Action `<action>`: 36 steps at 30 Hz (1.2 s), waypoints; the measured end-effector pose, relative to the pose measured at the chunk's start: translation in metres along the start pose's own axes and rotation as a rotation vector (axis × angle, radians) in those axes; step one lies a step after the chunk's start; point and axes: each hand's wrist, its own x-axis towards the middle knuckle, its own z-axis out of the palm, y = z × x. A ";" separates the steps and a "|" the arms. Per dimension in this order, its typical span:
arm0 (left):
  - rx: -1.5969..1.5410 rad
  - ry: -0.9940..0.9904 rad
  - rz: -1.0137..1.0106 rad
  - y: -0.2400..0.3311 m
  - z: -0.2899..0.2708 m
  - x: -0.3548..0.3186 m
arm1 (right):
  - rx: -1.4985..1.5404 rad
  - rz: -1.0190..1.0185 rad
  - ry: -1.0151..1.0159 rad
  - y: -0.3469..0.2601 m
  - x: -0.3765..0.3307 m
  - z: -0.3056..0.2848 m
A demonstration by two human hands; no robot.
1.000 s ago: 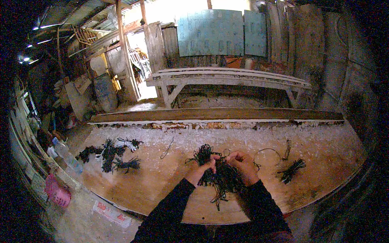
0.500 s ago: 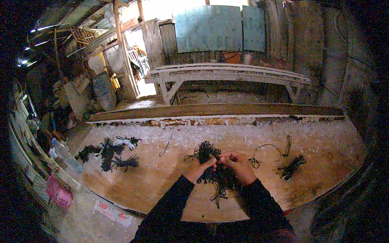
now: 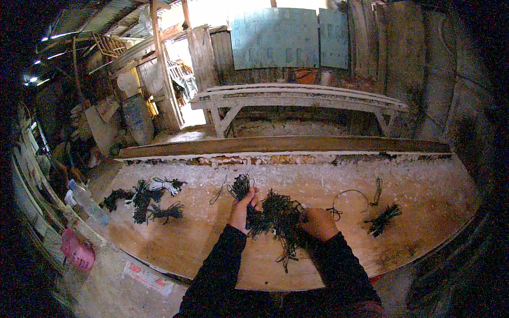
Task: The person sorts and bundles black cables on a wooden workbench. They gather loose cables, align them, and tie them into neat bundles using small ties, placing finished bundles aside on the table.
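My left hand (image 3: 244,210) is closed around a bundle of thin black cords (image 3: 241,184), whose looped ends fan out above the fingers. Beside it, a larger tangled pile of black cords (image 3: 281,209) lies on the wooden tabletop (image 3: 212,249), with loose strands trailing toward me. At the right edge of that pile my right hand (image 3: 321,223) is curled in, its fingertips partly hidden against the cords. What it grips, if anything, cannot be made out.
Several black cord bundles (image 3: 140,201) and a white bundle (image 3: 164,185) lie at the left. Another black bundle (image 3: 383,219) and a loose cord (image 3: 350,192) are at the right. A plastic bottle (image 3: 87,202) and pink basket (image 3: 78,249) stand past the left edge. Behind is a bench (image 3: 297,94).
My hands were together over the pile and have moved apart. The left has shifted left and up with a bundle of cords; the right has moved slightly right and down.
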 end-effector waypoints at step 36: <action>0.908 -0.338 0.175 -0.016 0.040 -0.028 | 1.285 -0.109 0.123 -0.031 -0.004 0.000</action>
